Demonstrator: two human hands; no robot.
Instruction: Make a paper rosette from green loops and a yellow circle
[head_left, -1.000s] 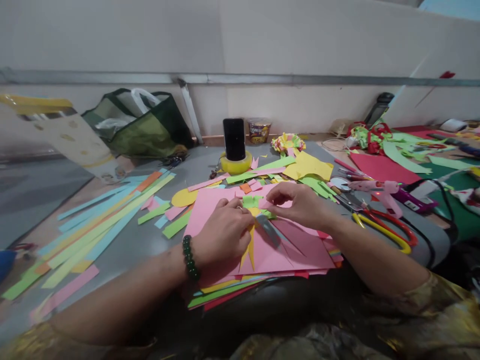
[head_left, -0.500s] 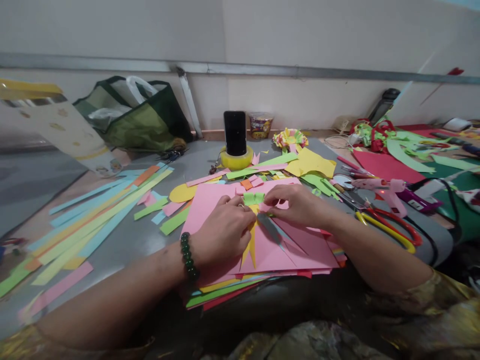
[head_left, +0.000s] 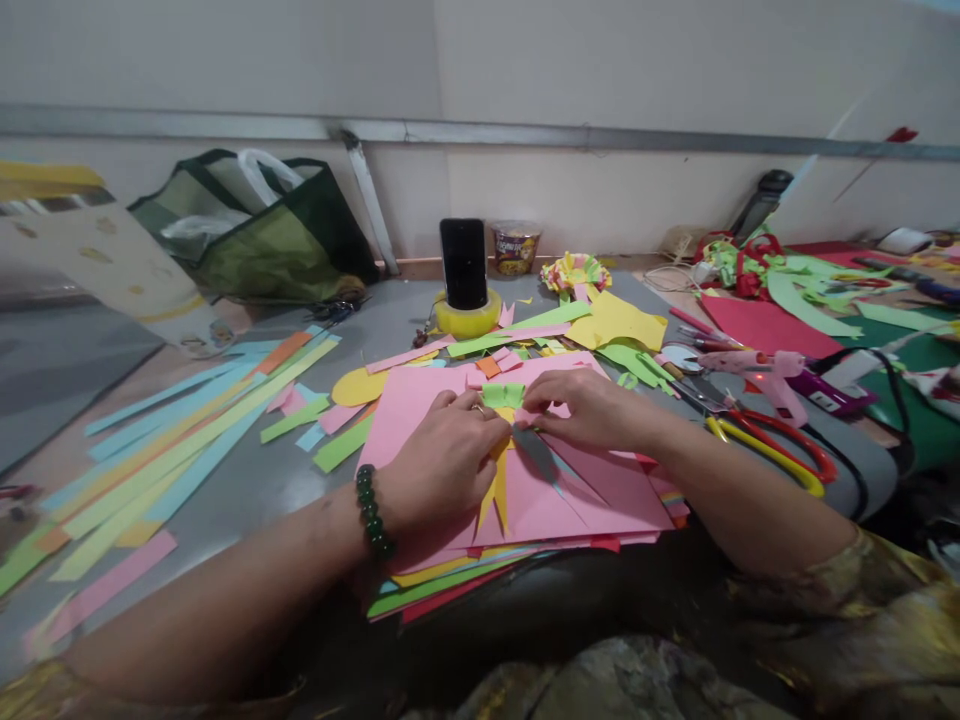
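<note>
On a pink sheet (head_left: pixel 622 510) atop a stack of coloured paper lies a small paper craft piece, with green folded loops (head_left: pixel 502 396) on top and pointed yellow tails (head_left: pixel 493 495) below. My left hand (head_left: pixel 450 450), wearing green beads, rests on the sheet with curled fingers closed at the left edge of this piece. My right hand (head_left: pixel 592 408) pinches a small pink paper strip (head_left: pixel 523 420) against its right side. The fingers partly hide the middle of the piece. Shadows fall on the sheet below my right hand.
Paper strips (head_left: pixel 202 430) spread at the left beside a tumbler (head_left: pixel 112 260). A phone (head_left: pixel 463 262) leans on a yellow tape roll (head_left: pixel 469 316). A finished-looking paper rosette (head_left: pixel 576 273) lies behind. At the right are scissors (head_left: pixel 780 455) and a pink glue gun (head_left: pixel 772 375).
The whole view has shifted slightly, so things sit a little further left. Both hands stay at the paper piece, with only small finger movement.
</note>
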